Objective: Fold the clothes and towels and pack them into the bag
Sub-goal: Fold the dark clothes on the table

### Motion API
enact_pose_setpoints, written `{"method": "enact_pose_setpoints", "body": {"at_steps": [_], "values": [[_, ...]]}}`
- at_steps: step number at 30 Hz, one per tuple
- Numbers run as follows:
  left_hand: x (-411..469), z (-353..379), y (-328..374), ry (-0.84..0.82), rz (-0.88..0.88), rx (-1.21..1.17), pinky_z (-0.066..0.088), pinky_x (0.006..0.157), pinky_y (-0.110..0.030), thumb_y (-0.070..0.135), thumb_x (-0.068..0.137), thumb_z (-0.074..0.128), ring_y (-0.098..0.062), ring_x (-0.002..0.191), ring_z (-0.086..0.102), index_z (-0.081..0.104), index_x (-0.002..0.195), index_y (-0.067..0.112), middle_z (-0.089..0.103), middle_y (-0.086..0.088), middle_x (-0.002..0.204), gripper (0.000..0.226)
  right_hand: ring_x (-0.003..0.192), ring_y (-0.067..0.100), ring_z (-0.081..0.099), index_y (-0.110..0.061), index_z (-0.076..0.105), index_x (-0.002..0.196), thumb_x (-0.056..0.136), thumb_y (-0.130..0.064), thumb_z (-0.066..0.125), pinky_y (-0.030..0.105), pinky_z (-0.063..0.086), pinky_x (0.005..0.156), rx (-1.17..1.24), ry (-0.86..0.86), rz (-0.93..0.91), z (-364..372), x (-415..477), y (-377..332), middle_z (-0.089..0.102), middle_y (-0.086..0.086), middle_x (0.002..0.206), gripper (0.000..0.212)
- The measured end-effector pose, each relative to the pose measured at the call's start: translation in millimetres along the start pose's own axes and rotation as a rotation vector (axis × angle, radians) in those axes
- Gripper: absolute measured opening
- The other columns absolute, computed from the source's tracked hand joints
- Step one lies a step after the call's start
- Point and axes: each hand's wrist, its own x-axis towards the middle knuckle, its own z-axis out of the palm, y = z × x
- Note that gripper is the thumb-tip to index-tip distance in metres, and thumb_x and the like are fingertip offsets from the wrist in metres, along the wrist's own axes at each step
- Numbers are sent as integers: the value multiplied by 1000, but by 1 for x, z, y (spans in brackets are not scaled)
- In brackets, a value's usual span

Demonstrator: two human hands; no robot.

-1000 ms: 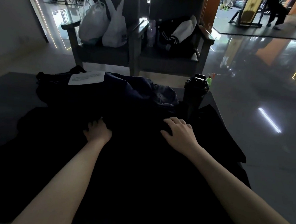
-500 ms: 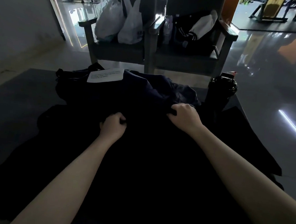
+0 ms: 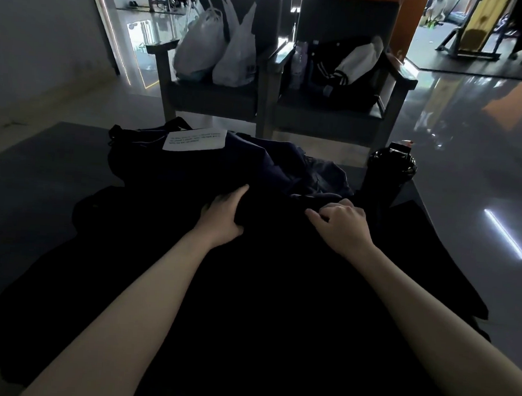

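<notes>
- At the far left of the table (image 3: 49, 161), the dark bag (image 3: 133, 155) lies slumped with a white paper (image 3: 196, 139) resting on it. Nothing can be seen packed inside.
- A bunched fold of the black garment (image 3: 262, 290) is held in the grip of the left hand (image 3: 221, 218), thumb on top, fingers tucked under the cloth.
- The black garment is spread wide over the near table, so its folding is judged barely begun.
- A navy heap (image 3: 274, 171) is left unfolded just behind it.
- The garment's far edge is pinched by the curled fingers of the right hand (image 3: 342, 226).
- A black bottle (image 3: 391, 170) stands far right.
- Folding and packing are judged almost wholly outstanding.
</notes>
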Motion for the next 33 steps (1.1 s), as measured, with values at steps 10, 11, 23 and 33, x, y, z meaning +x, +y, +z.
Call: {"method": "enact_pose_setpoints", "body": {"at_steps": [10,11,23,33], "values": [[13,-12,17,21,121,410,30,102,-43,27,88,59,-24,119,43,63,113,21,55,-2,118,26,113,20,57,-30,49,133,93,-32,47,35,33,94,-81,-55,-130,2,3,-15,62,-2,124,40],[9,-16,14,36,136,421,30,101,-42,31,87,60,-23,117,43,65,107,18,57,-1,114,24,111,20,58,-27,58,124,94,-32,46,34,33,93,-112,-27,-128,1,3,-17,64,-1,120,33],[-36,-93,-1,161,-185,136,51,85,-37,28,80,74,-17,92,57,65,103,21,60,-2,102,26,54,10,60,-8,54,90,91,-2,50,24,50,52,627,224,295,-28,2,-31,62,10,85,7],[-90,-92,30,443,100,257,37,61,-28,27,93,55,-18,77,59,58,96,21,61,4,86,8,76,22,64,-6,60,114,91,-20,53,33,54,66,1128,23,714,-33,13,-55,66,8,86,27]]}}
